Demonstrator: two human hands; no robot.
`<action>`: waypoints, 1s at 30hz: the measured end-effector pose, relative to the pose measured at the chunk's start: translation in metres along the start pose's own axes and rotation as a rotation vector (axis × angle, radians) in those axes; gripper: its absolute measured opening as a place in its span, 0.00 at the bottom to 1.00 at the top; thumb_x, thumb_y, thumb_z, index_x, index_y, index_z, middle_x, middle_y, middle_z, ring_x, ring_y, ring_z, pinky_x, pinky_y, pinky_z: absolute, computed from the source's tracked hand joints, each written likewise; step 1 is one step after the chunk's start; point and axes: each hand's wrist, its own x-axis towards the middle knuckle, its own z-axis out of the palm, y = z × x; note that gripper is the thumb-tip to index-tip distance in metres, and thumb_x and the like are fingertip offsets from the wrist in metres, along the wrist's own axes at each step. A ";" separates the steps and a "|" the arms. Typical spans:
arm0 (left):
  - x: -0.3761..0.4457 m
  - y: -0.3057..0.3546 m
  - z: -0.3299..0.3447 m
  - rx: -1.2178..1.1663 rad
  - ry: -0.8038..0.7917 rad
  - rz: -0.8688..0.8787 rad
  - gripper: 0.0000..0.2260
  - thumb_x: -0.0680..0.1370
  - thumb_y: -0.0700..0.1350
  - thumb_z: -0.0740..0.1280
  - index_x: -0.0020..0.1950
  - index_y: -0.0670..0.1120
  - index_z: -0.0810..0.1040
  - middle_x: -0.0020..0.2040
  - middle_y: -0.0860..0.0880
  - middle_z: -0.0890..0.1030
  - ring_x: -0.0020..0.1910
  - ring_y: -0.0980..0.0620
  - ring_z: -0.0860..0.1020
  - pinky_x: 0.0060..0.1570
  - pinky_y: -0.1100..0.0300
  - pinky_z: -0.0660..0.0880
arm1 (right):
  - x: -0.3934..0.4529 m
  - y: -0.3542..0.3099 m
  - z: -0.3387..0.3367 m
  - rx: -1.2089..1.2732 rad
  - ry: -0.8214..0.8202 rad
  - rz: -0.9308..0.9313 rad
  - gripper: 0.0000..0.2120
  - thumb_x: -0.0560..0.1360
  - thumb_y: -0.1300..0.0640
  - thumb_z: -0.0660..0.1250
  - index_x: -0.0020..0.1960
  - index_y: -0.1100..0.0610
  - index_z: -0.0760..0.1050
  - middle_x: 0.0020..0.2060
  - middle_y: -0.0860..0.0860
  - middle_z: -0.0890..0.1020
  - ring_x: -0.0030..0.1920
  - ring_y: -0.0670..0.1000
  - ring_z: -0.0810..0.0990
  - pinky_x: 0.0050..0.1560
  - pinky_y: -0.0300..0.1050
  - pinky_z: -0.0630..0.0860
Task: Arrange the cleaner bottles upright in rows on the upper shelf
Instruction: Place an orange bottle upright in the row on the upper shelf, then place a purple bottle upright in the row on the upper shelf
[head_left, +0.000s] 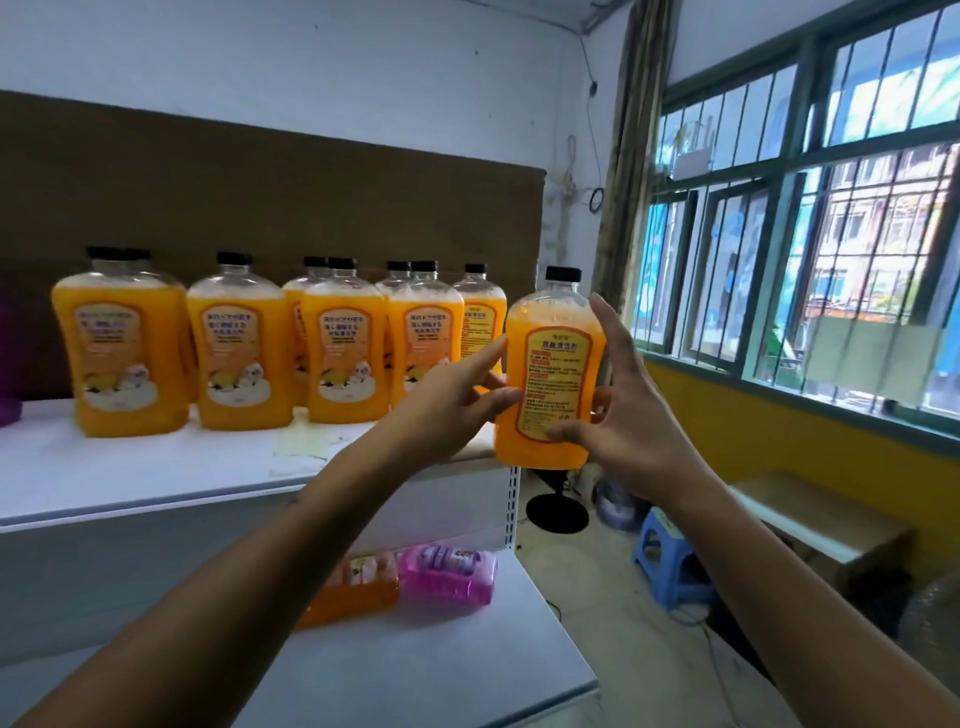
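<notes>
Both hands, left hand (457, 395) and right hand (618, 410), clasp the upright clear plastic bottle of orange cleaner (550, 369) just off the white upper shelf's (156, 467) right edge.

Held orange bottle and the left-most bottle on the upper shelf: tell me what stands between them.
Head view: other upright orange bottles stand between the held bottle and the left-most bottle, on the upper shelf.

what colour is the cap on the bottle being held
Black, seen in the head view: the held bottle has a black cap.
</notes>
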 end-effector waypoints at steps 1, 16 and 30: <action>0.003 -0.004 0.000 0.031 -0.013 -0.017 0.28 0.82 0.49 0.60 0.79 0.54 0.52 0.61 0.47 0.80 0.50 0.58 0.77 0.49 0.66 0.74 | 0.006 0.002 0.001 -0.010 -0.013 -0.003 0.58 0.67 0.60 0.80 0.76 0.30 0.42 0.75 0.50 0.63 0.69 0.54 0.74 0.61 0.62 0.78; 0.006 -0.053 0.009 0.317 -0.052 -0.082 0.07 0.80 0.49 0.65 0.52 0.48 0.80 0.48 0.51 0.79 0.46 0.54 0.76 0.48 0.56 0.77 | 0.078 0.046 0.049 -0.111 -0.093 0.096 0.58 0.72 0.65 0.74 0.77 0.34 0.33 0.76 0.53 0.60 0.69 0.47 0.68 0.69 0.55 0.71; -0.008 -0.047 0.009 0.373 -0.012 -0.007 0.07 0.80 0.47 0.64 0.51 0.47 0.81 0.46 0.50 0.80 0.44 0.53 0.76 0.45 0.55 0.76 | 0.020 0.035 0.057 -0.128 0.140 0.097 0.38 0.78 0.59 0.69 0.80 0.51 0.51 0.74 0.54 0.65 0.73 0.49 0.65 0.71 0.46 0.63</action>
